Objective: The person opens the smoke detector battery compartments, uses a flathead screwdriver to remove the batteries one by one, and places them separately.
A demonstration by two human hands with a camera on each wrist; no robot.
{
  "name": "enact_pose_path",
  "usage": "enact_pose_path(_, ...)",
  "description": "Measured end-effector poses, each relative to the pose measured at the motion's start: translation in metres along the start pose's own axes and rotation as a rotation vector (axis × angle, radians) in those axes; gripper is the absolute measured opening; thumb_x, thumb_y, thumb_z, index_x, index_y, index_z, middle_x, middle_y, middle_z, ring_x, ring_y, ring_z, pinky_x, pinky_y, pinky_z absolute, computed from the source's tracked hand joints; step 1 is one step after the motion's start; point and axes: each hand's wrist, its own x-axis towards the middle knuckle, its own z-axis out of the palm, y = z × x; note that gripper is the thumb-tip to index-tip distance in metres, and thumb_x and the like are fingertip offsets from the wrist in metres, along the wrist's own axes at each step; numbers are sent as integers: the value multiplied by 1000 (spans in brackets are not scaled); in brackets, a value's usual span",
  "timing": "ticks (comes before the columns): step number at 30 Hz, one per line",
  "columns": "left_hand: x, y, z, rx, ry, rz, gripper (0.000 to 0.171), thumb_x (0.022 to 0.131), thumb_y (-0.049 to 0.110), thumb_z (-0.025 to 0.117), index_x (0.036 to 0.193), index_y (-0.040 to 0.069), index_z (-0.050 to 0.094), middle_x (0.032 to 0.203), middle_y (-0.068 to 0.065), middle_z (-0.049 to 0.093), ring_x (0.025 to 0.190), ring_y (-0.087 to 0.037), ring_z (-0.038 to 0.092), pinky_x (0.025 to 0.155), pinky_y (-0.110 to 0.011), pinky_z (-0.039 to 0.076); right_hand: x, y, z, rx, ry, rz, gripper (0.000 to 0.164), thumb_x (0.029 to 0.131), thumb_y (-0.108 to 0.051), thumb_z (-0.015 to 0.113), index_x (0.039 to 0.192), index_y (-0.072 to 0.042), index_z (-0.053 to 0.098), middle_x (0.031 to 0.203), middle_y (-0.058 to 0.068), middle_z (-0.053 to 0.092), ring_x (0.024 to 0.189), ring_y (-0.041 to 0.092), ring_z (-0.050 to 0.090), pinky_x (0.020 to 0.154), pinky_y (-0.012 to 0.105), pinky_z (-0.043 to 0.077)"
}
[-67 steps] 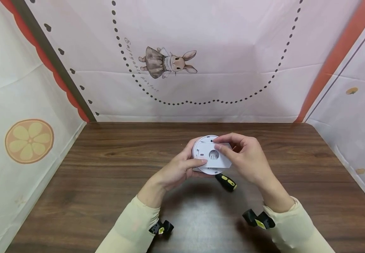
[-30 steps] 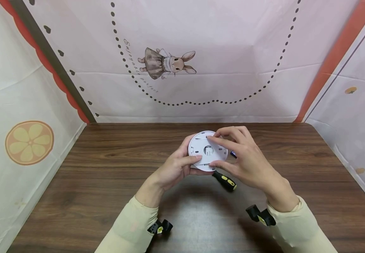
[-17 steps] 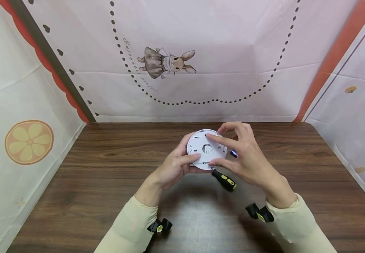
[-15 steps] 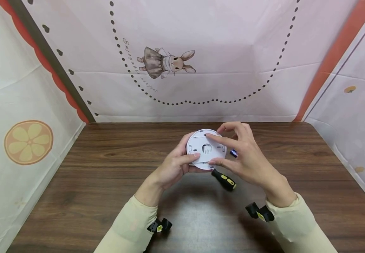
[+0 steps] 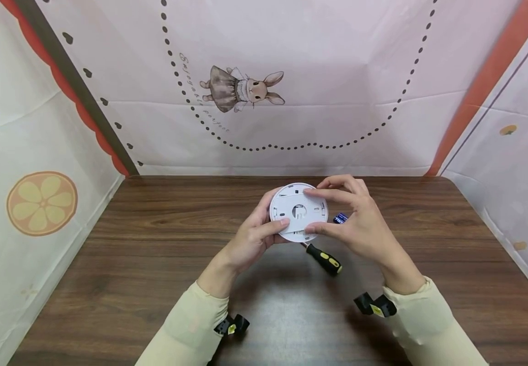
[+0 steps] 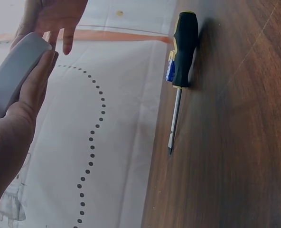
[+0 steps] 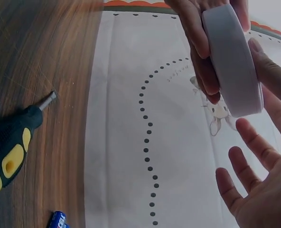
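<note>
A round white casing (image 5: pixel 299 212), which looks like a smoke detector, is held above the table with its slotted back face toward the head camera. My left hand (image 5: pixel 250 239) grips it from the left, thumb on the face and fingers underneath. From the right, my right hand (image 5: pixel 360 218) sets its thumb and index finger across the raised plate on that face. The right wrist view shows the casing's thick side (image 7: pixel 233 61), with the other fingers of my right hand (image 7: pixel 264 190) spread loosely below it.
A black and yellow screwdriver (image 5: pixel 324 259) lies on the wooden table (image 5: pixel 163 264) below the casing. Blue batteries (image 5: pixel 340 218) lie behind my right hand. Printed cloth (image 5: pixel 318 96) hangs at the back and both sides.
The casing has moved slightly away and to the left, uncovering the screwdriver's shaft and the batteries. My right hand has shifted from pinching at the plate's upper edge to spanning thumb and index across it.
</note>
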Motion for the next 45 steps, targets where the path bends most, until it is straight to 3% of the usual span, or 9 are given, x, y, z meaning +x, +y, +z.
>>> enact_pose_path(7,2,-2,1,8,6,21,58,106,0,35,160,8,15,147,-28,40,110,-9,67,94,-29,62,0,-1,0,17,8,47,60,69,-21,99,124,-27,76,129,-3,59,126,20,42,95,42,37)
enact_pose_path(15,3,-6,-1,25,35,54,56,107,1,36,159,6,16,147,-30,40,108,-9,68,94,-32,63,0,0,6,-17,39,89,64,67,-23,100,126,-28,75,129,-2,59,123,15,43,89,29,43)
enact_pose_path(25,4,-6,1,32,91,79,54,108,3,36,159,8,18,146,-23,42,107,-8,67,91,-29,63,0,-2,14,-11,122,103,68,64,-22,101,127,-27,74,127,-2,61,119,14,44,87,32,38)
enact_pose_path(39,7,-7,3,-9,145,64,52,110,8,37,159,11,21,144,-19,45,105,-8,68,89,-30,63,-1,-7,23,-13,183,37,68,68,-21,100,129,-24,71,128,0,63,112,17,47,82,27,36)
enact_pose_path(45,6,-1,0,-45,159,8,54,111,13,32,162,20,15,153,-21,36,103,-10,71,91,-35,64,0,-7,22,-39,98,-64,71,73,-17,96,138,-16,66,143,6,55,130,23,50,99,27,43)
